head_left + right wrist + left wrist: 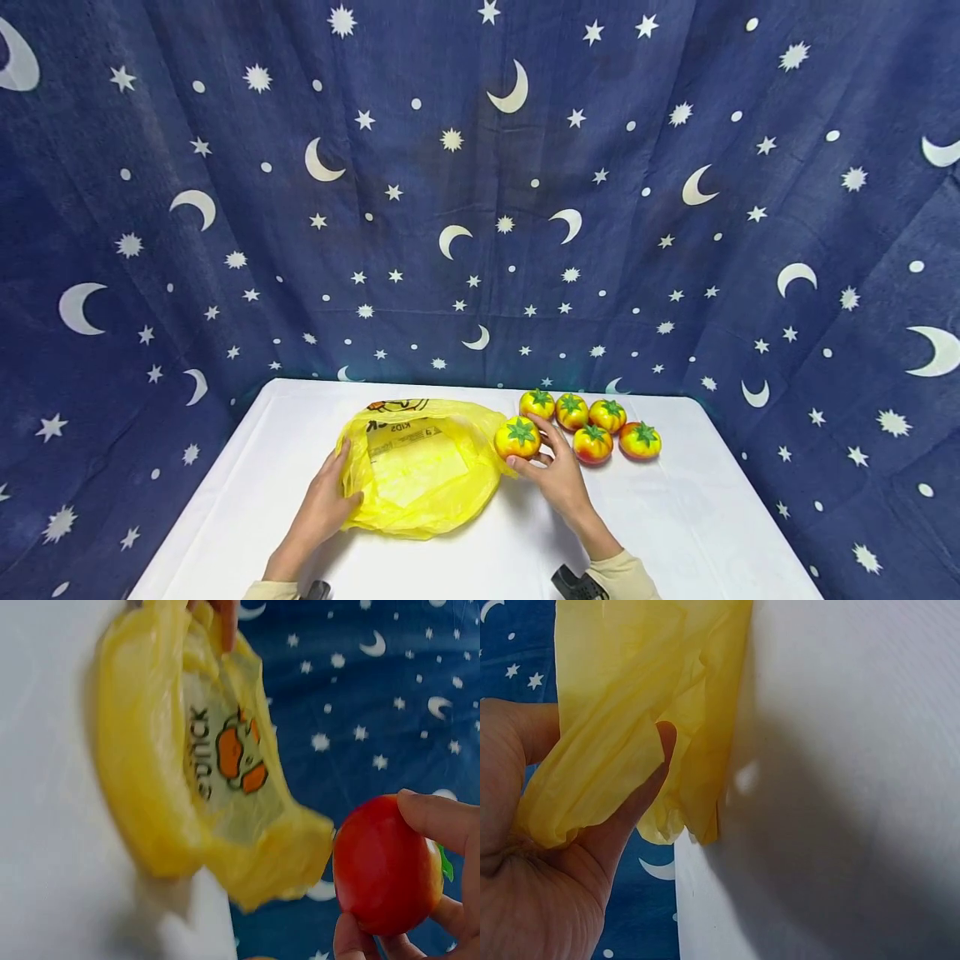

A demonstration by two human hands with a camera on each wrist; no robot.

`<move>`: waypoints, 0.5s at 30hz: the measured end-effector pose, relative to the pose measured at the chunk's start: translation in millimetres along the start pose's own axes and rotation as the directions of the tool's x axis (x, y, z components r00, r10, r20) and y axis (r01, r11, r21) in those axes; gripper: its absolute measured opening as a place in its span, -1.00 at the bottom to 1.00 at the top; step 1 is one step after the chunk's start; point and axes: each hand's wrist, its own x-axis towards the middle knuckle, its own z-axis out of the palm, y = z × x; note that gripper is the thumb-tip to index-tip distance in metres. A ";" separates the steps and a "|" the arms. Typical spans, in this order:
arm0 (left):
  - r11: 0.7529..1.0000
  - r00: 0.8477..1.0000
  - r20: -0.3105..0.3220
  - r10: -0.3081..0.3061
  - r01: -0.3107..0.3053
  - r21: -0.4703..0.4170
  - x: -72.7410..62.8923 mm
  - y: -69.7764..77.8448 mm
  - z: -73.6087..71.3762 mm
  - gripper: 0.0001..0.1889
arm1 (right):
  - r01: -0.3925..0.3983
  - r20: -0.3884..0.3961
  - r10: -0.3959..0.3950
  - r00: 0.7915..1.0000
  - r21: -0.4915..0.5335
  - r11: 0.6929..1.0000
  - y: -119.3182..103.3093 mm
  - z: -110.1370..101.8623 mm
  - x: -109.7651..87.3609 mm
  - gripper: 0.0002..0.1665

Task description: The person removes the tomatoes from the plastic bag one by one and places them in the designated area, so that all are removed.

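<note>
A thin yellow plastic bag (480, 492) lies mouth-open at the middle of the table, with a printed duck (244, 757) on its inner side in the right wrist view. My left hand (322, 504) grips the bag's left rim; in the left wrist view the thumb lies over the film (630, 690) and the other fingers are partly hidden behind it. Fingertips and thumb of my right hand (561, 477) pinch a red-and-yellow tomato (516, 440) with a green star-shaped calyx. This tomato is held beside the bag's right edge, outside its mouth.
Several similar tomatoes (592, 444) sit grouped on the white tablecloth (675, 525), right of and behind my right hand. A dark blue curtain (525, 292) with moons and stars hangs around the table's back and sides.
</note>
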 end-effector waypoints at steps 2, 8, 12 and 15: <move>1.000 1.000 0.007 -0.010 0.010 0.010 -0.7 -1.2 0.4 -0.03 | -0.030 -0.023 0.030 0.999 -0.014 0.999 6.6 -5.0 1.0 -0.10; 1.000 1.000 0.010 -0.005 0.005 0.004 -0.3 -3.3 0.1 -0.03 | -0.084 -0.074 0.081 0.994 -0.036 0.996 25.3 -13.8 8.4 -0.06; 1.000 1.000 -0.002 0.001 -0.001 0.003 0.4 -2.9 0.0 -0.02 | -0.092 -0.090 0.088 0.992 -0.040 0.995 33.4 -14.5 11.5 -0.08; 1.000 1.000 0.006 -0.009 0.009 0.005 -0.3 -1.8 0.5 -0.03 | -0.101 -0.105 0.096 0.990 -0.040 0.994 39.4 -14.4 12.1 -0.09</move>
